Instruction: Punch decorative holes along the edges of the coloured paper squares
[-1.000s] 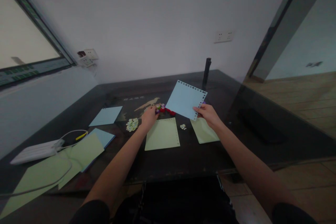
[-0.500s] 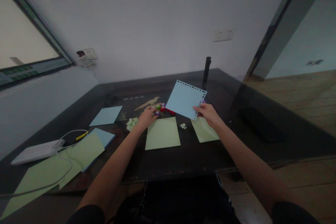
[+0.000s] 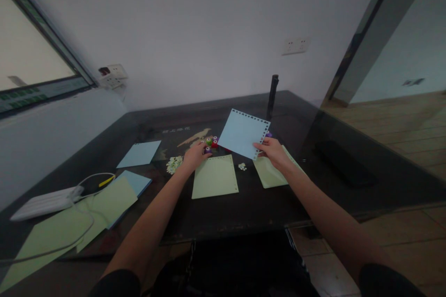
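My right hand (image 3: 273, 152) pinches a light blue paper square (image 3: 243, 132) by its lower right corner and holds it tilted above the dark table (image 3: 223, 209). Punched holes run along the sheet's top and right edges. My left hand (image 3: 195, 155) rests on a purple craft punch (image 3: 208, 150) at the edge of a cluster of small coloured punches (image 3: 212, 141). A green sheet (image 3: 215, 176) with a punched top edge lies just below my left hand. Another green sheet (image 3: 270, 172) lies under my right wrist.
Punched paper bits lie in a pile (image 3: 174, 164) and a small scatter (image 3: 242, 166). Blue sheets (image 3: 139, 153) and large green sheets (image 3: 69, 222) lie at the left with a white power bank (image 3: 45, 202) and cable. A black cylinder (image 3: 272, 97) stands at the back.
The blue sheet in my right hand has drifted slightly left and down. My left hand has pulled back a little from the punch cluster, its fingers on the purple punch.
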`<state>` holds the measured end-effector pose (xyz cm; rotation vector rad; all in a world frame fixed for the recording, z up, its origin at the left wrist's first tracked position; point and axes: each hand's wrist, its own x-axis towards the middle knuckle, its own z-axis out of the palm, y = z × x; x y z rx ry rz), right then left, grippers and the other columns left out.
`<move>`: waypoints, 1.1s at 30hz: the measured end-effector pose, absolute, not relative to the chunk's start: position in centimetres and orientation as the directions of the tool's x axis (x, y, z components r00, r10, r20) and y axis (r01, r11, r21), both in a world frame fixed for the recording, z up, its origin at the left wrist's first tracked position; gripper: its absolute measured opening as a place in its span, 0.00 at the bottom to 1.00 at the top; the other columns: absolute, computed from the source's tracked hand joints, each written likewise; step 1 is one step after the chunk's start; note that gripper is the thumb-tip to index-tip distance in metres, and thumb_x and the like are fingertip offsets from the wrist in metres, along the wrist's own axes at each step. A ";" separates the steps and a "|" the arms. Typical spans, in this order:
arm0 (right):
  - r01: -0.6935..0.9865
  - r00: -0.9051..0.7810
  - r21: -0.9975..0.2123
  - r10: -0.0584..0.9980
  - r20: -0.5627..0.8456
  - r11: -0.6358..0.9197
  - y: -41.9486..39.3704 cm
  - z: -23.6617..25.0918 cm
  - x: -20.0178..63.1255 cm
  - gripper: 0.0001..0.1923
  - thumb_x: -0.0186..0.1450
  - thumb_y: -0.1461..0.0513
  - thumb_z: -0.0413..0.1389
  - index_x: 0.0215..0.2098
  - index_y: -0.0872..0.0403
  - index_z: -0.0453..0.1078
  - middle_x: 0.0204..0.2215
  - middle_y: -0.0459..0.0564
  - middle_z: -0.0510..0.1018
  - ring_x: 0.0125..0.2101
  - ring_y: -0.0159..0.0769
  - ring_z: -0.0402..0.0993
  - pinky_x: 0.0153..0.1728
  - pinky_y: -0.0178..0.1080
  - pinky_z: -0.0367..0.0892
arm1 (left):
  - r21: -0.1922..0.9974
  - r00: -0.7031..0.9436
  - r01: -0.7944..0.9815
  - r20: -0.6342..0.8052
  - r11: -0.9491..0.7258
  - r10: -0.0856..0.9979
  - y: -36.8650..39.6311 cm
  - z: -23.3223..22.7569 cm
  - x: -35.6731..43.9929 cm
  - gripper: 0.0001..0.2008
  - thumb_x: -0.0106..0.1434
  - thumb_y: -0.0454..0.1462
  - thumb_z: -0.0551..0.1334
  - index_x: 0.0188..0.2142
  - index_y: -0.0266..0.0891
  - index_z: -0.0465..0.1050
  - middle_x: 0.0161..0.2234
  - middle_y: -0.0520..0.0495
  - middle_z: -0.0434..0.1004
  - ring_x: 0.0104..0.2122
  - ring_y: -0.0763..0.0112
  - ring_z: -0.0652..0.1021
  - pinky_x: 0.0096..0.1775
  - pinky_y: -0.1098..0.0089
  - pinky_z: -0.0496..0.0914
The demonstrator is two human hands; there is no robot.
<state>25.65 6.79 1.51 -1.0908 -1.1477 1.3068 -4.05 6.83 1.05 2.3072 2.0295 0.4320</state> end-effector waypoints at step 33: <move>-0.212 0.140 -0.948 0.967 0.211 0.238 4.7 1.5 22.5 0.16 0.53 0.53 0.60 0.35 0.53 0.67 0.32 0.49 0.78 0.31 0.36 0.75 0.32 0.38 0.71 | 0.876 0.237 -0.442 -0.093 0.192 0.967 0.0 1.9 8.0 0.07 0.61 0.36 0.62 0.37 0.35 0.66 0.39 0.42 0.77 0.40 0.64 0.80 0.43 0.67 0.72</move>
